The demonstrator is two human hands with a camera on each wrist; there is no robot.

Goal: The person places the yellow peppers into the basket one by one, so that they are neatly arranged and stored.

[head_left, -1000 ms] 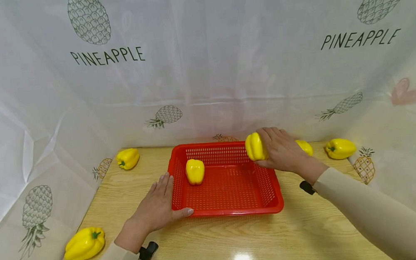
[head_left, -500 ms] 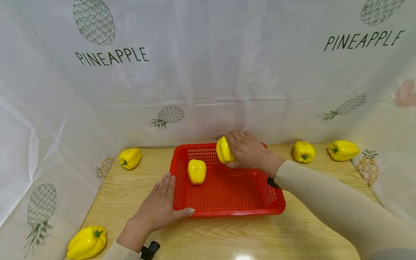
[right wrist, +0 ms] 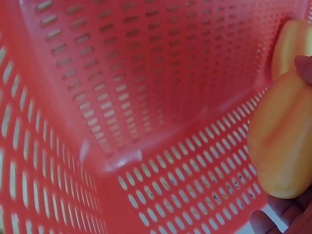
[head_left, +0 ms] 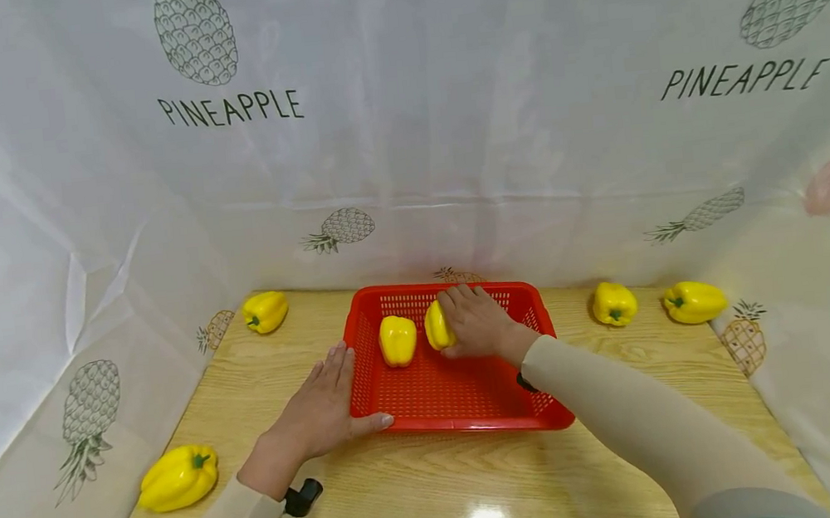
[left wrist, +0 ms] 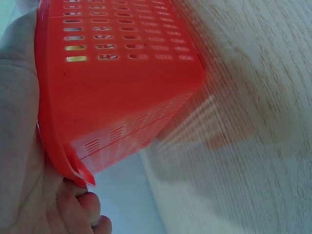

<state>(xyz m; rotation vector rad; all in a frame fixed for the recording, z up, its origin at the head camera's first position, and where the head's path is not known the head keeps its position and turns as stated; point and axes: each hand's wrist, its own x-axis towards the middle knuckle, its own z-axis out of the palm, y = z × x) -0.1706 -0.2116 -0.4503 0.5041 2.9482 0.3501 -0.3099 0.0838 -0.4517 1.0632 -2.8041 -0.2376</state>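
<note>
- We see the right hand (head_left: pixel 477 324) gripping a yellow bell pepper (head_left: pixel 436 326), fingers and thumb curled round it, inside a red perforated basket (head_left: pixel 468 424); whether the pepper touches the basket floor, we cannot tell.
- Just left of that grip, we find a second bell pepper (head_left: pixel 398 341) sitting in the basket.
- Our head view shows the left hand (head_left: pixel 316 416) with its fingers straight and close together along the basket's left side, thumb spread onto the near rim.
- Right of the right hand, outside the basket, we count a blocky bell pepper (head_left: pixel 614 304) and, farther out, a longer bell pepper (head_left: pixel 694 301).
- Beyond the left hand we spot a far-left bell pepper (head_left: pixel 266 312); to its left and nearer the person, a near-left bell pepper (head_left: pixel 178 478).
- Beneath both hands we see a wood-grain table (head_left: pixel 423 500); beyond them, a pineapple-print sheet (head_left: pixel 434 140).
</note>
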